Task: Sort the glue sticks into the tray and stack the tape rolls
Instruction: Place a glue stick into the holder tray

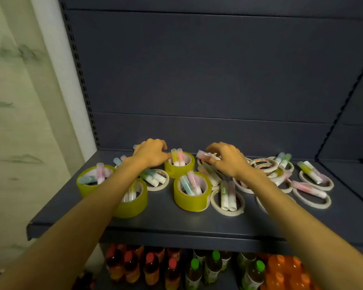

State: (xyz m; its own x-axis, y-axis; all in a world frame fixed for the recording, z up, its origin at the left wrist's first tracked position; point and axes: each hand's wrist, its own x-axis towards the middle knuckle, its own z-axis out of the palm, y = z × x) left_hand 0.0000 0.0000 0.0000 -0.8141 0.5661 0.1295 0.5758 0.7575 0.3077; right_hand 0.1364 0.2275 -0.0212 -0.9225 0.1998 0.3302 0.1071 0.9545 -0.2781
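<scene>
Several pastel glue sticks and tape rolls lie scattered on a dark shelf (159, 221). Wide yellow tape rolls (188, 203) each hold a pair of glue sticks (177, 157) upright inside them. Thin white tape rolls (215, 206) lie flat in the middle and at the right, with glue sticks (228, 194) across them. My left hand (150, 153) hovers with curled fingers beside the rear yellow roll (169, 171), its thumb tip at the rim; what lies under the fingers is hidden. My right hand (228, 162) pinches a pink glue stick (202, 154) above the white rolls.
The shelf's back panel (218, 80) rises close behind the items. A slotted upright (88, 105) and a pale wall (19, 122) bound the left side. An angled bracket (344, 97) closes the right. Drink bottles (195, 268) stand on the shelf below.
</scene>
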